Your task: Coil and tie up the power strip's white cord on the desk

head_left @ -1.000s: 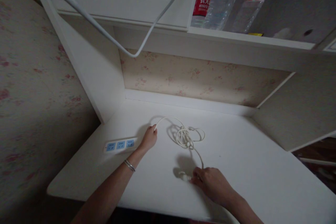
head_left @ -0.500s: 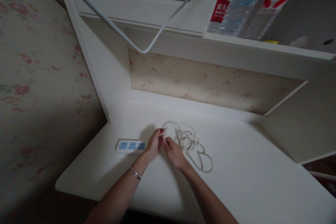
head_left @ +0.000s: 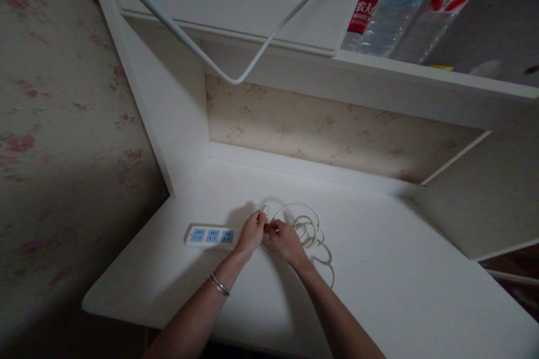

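A white power strip [head_left: 209,235] with blue sockets lies on the white desk [head_left: 379,280], and its cream cord [head_left: 309,227] is looped in a loose tangle to the right. My left hand [head_left: 251,234] is closed on the cord next to the strip's right end. My right hand [head_left: 285,241] sits right beside it, fingers pinched on the same cord. The two hands nearly touch. A thin bracelet [head_left: 219,284] circles my left wrist.
A thick white cable [head_left: 197,50] hangs in a V from above the desk. A shelf [head_left: 421,70] at upper right holds three plastic water bottles [head_left: 387,11]. Floral wallpaper covers the left wall and the back panel. The desk's front edge runs close below my arms.
My right hand has come from the plug end near the front of the desk up to my left hand, drawing the cord along. The loops have gathered closer to the hands.
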Action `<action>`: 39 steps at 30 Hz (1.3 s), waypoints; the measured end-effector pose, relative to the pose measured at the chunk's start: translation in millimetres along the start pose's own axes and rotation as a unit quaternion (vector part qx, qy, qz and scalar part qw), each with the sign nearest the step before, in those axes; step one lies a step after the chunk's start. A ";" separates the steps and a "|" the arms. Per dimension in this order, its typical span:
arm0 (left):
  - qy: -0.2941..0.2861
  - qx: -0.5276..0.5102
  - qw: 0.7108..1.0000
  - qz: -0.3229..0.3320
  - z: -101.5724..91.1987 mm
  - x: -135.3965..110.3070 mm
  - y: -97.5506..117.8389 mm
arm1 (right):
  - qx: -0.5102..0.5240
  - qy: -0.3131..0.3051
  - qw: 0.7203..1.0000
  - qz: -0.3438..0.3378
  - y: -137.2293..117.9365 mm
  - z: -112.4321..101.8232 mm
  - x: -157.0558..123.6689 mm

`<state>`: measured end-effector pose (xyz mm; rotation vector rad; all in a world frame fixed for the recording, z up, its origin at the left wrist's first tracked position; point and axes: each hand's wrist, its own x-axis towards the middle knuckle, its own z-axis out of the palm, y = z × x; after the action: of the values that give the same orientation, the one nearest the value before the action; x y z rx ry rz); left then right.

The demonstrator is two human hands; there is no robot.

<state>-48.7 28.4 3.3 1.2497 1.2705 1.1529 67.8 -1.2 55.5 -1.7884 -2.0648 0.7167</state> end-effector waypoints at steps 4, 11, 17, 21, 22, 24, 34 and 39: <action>-0.004 0.025 1.000 -0.003 2.4 4.0 -3.6 | -0.074 0.016 0.997 -0.018 3.1 -8.5 -0.4; -0.041 0.081 0.996 -0.015 3.6 5.1 4.4 | -0.142 0.060 0.973 -0.169 7.3 -14.2 -0.8; -0.061 0.095 0.993 -0.027 5.5 0.6 9.1 | -0.183 0.017 0.973 -0.139 14.6 -22.7 2.2; -0.073 0.098 0.992 -0.033 4.3 -2.3 12.1 | -0.231 -0.013 0.967 -0.106 9.7 -45.8 -4.6; -0.082 0.102 0.991 -0.036 3.2 -2.9 13.5 | -0.235 -0.007 0.967 -0.102 8.7 -54.8 -7.4; -0.103 0.116 0.987 -0.038 -0.3 -3.4 16.7 | -0.238 0.017 0.967 -0.094 9.6 -76.3 -13.4; -0.065 0.246 0.967 0.026 -25.8 16.8 12.7 | -0.024 0.025 0.995 0.098 97.5 -171.8 -41.5; -0.031 0.312 0.948 0.062 -24.4 33.8 7.7 | 0.116 0.028 0.983 0.140 144.3 -176.7 -57.9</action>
<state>-72.3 62.5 12.1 1.8327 1.5906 0.8016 292.0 -15.7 125.3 -1.9553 -1.6345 0.9273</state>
